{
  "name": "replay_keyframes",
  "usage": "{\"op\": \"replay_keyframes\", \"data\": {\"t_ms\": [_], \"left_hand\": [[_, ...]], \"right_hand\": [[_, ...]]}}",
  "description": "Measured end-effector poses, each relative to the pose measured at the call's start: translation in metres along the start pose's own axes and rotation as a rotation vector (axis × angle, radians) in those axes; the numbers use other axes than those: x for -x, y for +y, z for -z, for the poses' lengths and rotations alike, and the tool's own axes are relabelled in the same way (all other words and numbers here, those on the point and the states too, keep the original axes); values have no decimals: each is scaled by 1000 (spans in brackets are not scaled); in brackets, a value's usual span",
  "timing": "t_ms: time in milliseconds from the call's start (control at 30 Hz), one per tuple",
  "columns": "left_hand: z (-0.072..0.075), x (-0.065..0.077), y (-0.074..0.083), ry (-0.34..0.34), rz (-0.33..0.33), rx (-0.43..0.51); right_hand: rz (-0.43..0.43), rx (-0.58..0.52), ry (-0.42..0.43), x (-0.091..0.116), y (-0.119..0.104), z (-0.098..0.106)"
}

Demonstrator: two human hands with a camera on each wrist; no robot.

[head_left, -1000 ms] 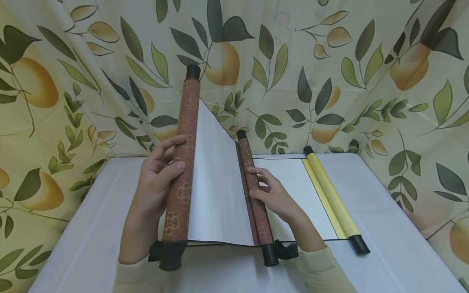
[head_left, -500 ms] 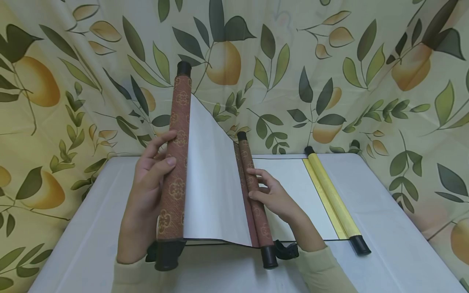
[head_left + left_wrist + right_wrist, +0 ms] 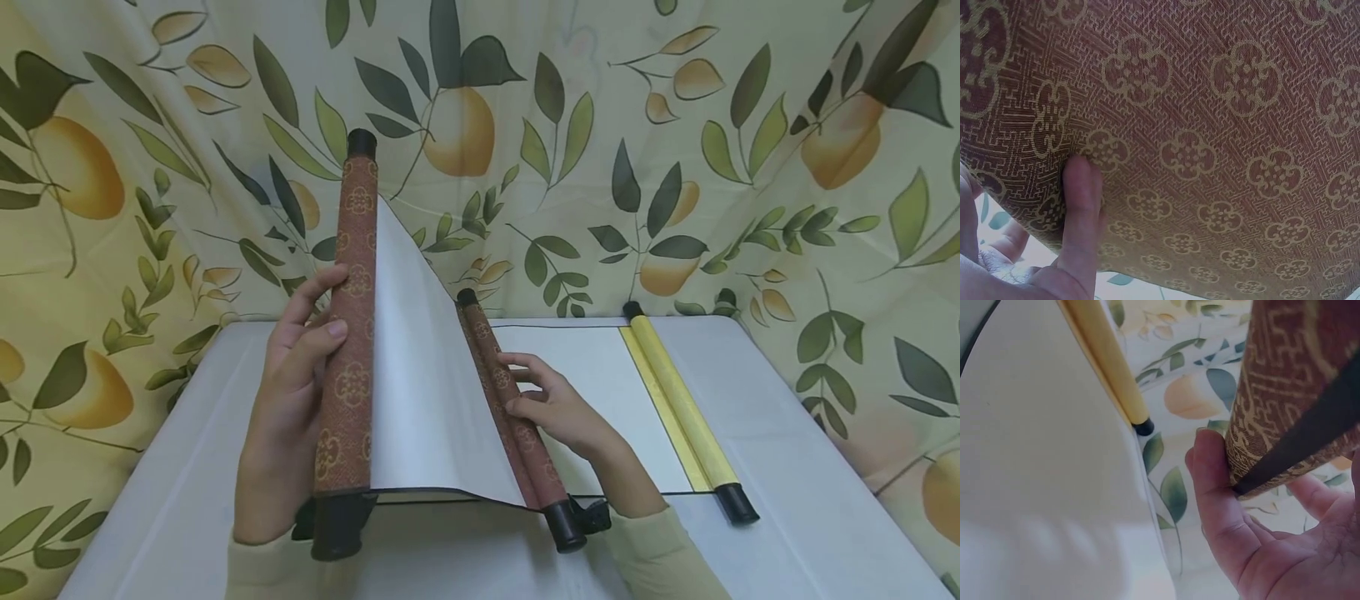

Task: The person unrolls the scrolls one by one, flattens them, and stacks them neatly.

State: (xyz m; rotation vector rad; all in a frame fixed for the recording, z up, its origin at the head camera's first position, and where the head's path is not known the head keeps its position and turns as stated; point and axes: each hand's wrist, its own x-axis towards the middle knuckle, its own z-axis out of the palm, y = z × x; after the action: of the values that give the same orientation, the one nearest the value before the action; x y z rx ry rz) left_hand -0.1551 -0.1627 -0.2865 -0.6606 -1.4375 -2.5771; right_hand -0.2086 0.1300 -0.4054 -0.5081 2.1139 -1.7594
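A red-brown scroll with gold flower patterns and black end knobs is held up, partly unrolled. Its thicker roll (image 3: 352, 333) stands steeply tilted on the left, gripped by my left hand (image 3: 288, 392) with the thumb in front. My right hand (image 3: 558, 408) holds the thinner roll (image 3: 517, 417) between thumb and fingers. White paper (image 3: 427, 375) stretches between the two rolls. In the left wrist view, fingers (image 3: 1082, 200) press against the patterned backing (image 3: 1204, 156). In the right wrist view, fingers (image 3: 1216, 506) curl around the roll's patterned cloth (image 3: 1272, 387), beside a dark strip.
A second scroll with a yellow roll (image 3: 678, 392) and black knobs lies on the white table (image 3: 795, 467) at the right. Its white sheet (image 3: 600, 367) extends left beneath the held scroll. A fruit-and-leaf patterned curtain (image 3: 555, 208) hangs behind the table.
My left hand has moved left with the thicker roll, widening the opened paper. The thinner roll in my right hand has tilted, its top going left and its bottom slightly right.
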Motion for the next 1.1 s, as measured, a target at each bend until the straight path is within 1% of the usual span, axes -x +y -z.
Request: {"op": "replay_keyframes", "data": {"t_ms": [100, 167, 233, 300, 333, 400, 467, 533, 600, 667, 733, 833, 933, 1100], "left_hand": [[0, 0, 1, -13, -12, 30], [1, 1, 0, -21, -3, 45], [4, 1, -1, -30, 19, 47], [10, 2, -3, -44, 52, 30], [14, 3, -4, -55, 71, 12], [24, 4, -6, -69, 116, -54], [34, 6, -9, -70, 174, -137], [43, 7, -13, -63, 238, -250], [52, 8, -18, -53, 306, -358], [60, 9, -24, -70, 360, -461], [67, 10, -31, -104, 394, -561], [75, 11, -41, -174, 405, -685], [78, 12, -49, -213, 411, -769], [79, 11, -58, -239, 433, -822]], "right_hand": [[-12, -34, 7, 0, 2, 1], [-32, -95, 2, 1, 6, 4], [-57, -172, -5, 4, 10, 9], [-82, -251, -11, 10, 14, 16], [-86, -265, -1, 13, 15, 20], [-88, -266, 25, 20, 15, 30], [-84, -236, 51, 27, 13, 39], [-73, -182, 79, 32, 9, 48], [-69, -150, 82, 37, 5, 56], [-63, -110, 80, 41, 0, 63], [-60, -51, 77, 43, -4, 68], [-55, 49, 68, 46, -10, 74], [-45, 128, 67, 49, -16, 77], [-55, 174, 81, 54, -22, 81]]}}
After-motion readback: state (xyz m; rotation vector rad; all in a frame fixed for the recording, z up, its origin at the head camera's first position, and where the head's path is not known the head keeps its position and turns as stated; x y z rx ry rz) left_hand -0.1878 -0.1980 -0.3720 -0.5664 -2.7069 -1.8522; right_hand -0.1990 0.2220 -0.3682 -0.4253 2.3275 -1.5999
